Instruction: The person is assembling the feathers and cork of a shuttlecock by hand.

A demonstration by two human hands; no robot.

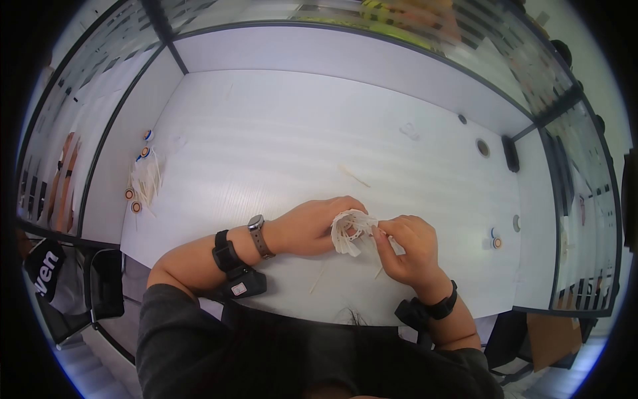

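Close to the table's front edge, a small white openwork cup [339,242] of thin strips is held between my hands, its round opening tilted toward me. My left hand [309,225] wraps round its far left side, with the fingers partly hidden behind it. At the cup's right edge, the thumb and fingertips of my right hand [411,249] are pinched together on the rim. A thin pale strip [379,272] shows below the right hand. Another pale strip [316,280] lies on the table nearer to my body.
The white table [266,126] has low panels on its left, back and right. By the left panel lies a bunch of pale strips [149,176] among several small round-topped items [136,207]. A similar round item [496,243] stands at right. One strip [357,177] lies beyond my hands.
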